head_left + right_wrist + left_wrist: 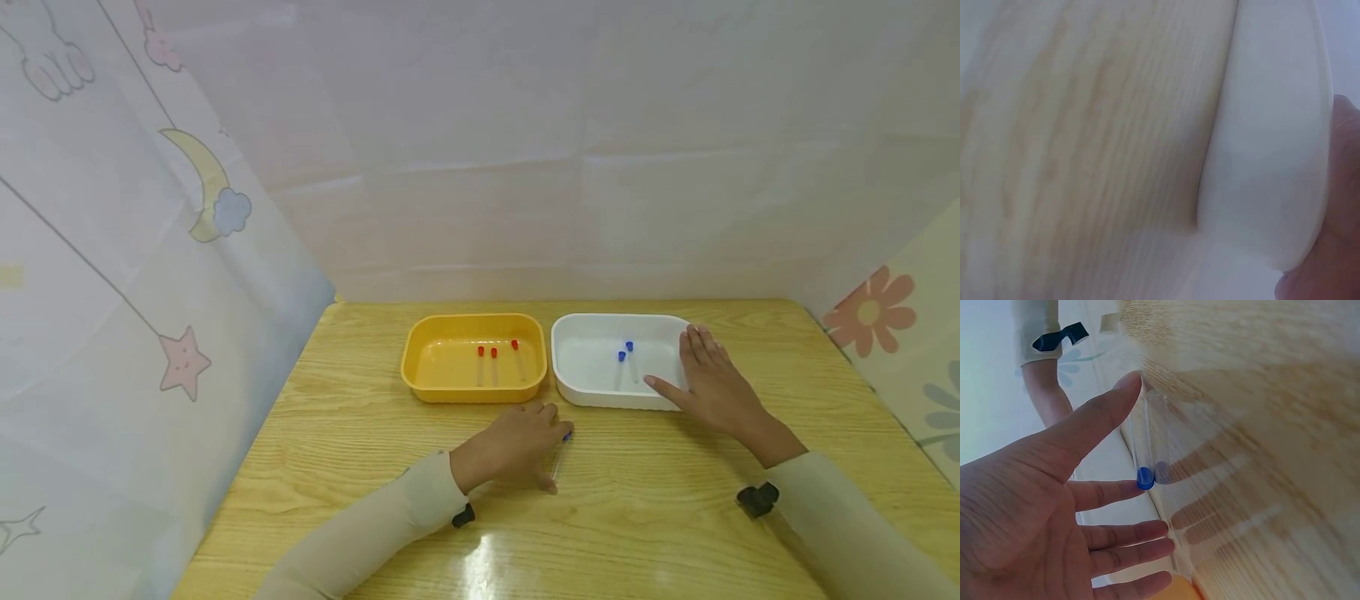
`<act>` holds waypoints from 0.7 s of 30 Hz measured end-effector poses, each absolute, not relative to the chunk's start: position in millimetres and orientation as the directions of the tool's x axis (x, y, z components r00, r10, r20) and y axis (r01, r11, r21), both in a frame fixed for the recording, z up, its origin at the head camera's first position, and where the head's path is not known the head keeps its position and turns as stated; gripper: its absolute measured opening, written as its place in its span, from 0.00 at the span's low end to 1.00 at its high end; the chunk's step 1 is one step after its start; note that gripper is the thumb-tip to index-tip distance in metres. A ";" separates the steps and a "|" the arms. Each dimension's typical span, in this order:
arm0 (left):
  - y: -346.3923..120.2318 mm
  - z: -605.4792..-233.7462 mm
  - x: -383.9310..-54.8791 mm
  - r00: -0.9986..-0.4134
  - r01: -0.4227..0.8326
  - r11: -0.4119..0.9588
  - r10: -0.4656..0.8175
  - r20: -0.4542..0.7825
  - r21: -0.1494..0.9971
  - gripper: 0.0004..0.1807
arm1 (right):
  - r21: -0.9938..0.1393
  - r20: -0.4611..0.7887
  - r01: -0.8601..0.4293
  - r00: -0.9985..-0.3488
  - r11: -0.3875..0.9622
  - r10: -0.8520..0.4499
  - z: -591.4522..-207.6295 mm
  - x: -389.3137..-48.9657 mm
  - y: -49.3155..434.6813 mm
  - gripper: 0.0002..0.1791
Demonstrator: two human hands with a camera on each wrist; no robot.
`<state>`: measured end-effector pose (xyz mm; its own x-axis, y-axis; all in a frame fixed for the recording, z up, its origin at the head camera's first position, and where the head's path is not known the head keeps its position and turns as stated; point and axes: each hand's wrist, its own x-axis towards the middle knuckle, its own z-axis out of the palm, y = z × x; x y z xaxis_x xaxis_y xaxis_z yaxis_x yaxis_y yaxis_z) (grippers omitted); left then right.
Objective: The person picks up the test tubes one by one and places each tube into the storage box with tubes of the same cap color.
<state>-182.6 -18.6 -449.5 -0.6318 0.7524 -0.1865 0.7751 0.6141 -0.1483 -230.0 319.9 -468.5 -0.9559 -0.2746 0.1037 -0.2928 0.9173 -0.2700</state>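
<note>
In the left wrist view, a clear tube with a blue cap spans the gap between the thumb and index finger of my left hand, close over the wooden table. The thumb tip is at its clear end and the index fingertip at the cap; the other fingers are spread. My right hand rests with straight fingers at the right end of the white tray, its thumb over the front rim. Two blue-capped tubes lie in this tray.
Left of the white tray stands a yellow tray with three red-capped tubes inside. Both trays sit near the far edge of the wooden table. Behind the table hangs a pale sheet, with printed sheets at both sides.
</note>
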 end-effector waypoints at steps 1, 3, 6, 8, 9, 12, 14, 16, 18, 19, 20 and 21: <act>-18.6 -449.7 -182.7 -0.633 0.774 0.616 0.750 -0.188 -0.148 0.50 | -0.271 0.104 -0.294 -0.956 0.917 -0.275 -468.8 -230.1 319.9 0.60; -18.9 -449.8 -182.7 -0.635 0.772 0.618 0.749 -0.190 -0.146 0.49 | -0.272 0.107 -0.296 -0.955 0.916 -0.277 -469.0 -229.9 319.6 0.60; -19.0 -450.3 -182.9 -0.637 0.771 0.618 0.749 -0.182 -0.153 0.48 | -0.275 0.104 -0.294 -0.956 0.915 -0.276 -469.4 -230.0 319.5 0.60; -19.1 -450.5 -183.2 -0.636 0.771 0.615 0.751 -0.176 -0.163 0.47 | -0.276 0.097 -0.291 -0.957 0.916 -0.275 -470.1 -230.3 319.5 0.60; -19.2 -450.7 -183.3 -0.636 0.771 0.614 0.752 -0.172 -0.168 0.47 | -0.276 0.093 -0.288 -0.957 0.917 -0.273 -470.4 -230.6 319.7 0.60; -19.3 -451.4 -183.7 -0.636 0.771 0.612 0.754 -0.164 -0.176 0.46 | -0.279 0.086 -0.284 -0.959 0.917 -0.271 -470.5 -230.8 319.7 0.60; -19.2 -451.7 -184.0 -0.638 0.769 0.613 0.752 -0.163 -0.182 0.46 | -0.281 0.083 -0.283 -0.959 0.917 -0.271 -470.1 -230.8 319.8 0.60; -18.8 -452.1 -184.5 -0.641 0.766 0.613 0.750 -0.162 -0.192 0.46 | -0.282 0.083 -0.284 -0.959 0.916 -0.272 -469.7 -230.7 319.9 0.60; -18.4 -452.4 -184.9 -0.642 0.765 0.609 0.749 -0.165 -0.210 0.46 | -0.282 0.083 -0.285 -0.959 0.916 -0.272 -469.2 -230.7 319.8 0.60; -18.2 -452.6 -185.3 -0.642 0.764 0.607 0.748 -0.167 -0.218 0.46 | -0.283 0.082 -0.284 -0.959 0.916 -0.272 -469.1 -230.8 319.9 0.60; -18.1 -452.8 -185.5 -0.641 0.764 0.604 0.749 -0.168 -0.225 0.45 | -0.281 0.083 -0.284 -0.959 0.917 -0.272 -469.1 -230.8 319.9 0.60; -18.1 -453.2 -185.8 -0.640 0.765 0.601 0.749 -0.169 -0.231 0.45 | -0.281 0.082 -0.283 -0.959 0.917 -0.271 -469.1 -231.0 319.9 0.60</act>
<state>-185.8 -18.1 -453.2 -0.6402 0.7494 -0.1692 0.7649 0.6012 -0.2312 -231.0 319.9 -469.1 -0.9590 -0.2714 0.0816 -0.2834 0.9168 -0.2813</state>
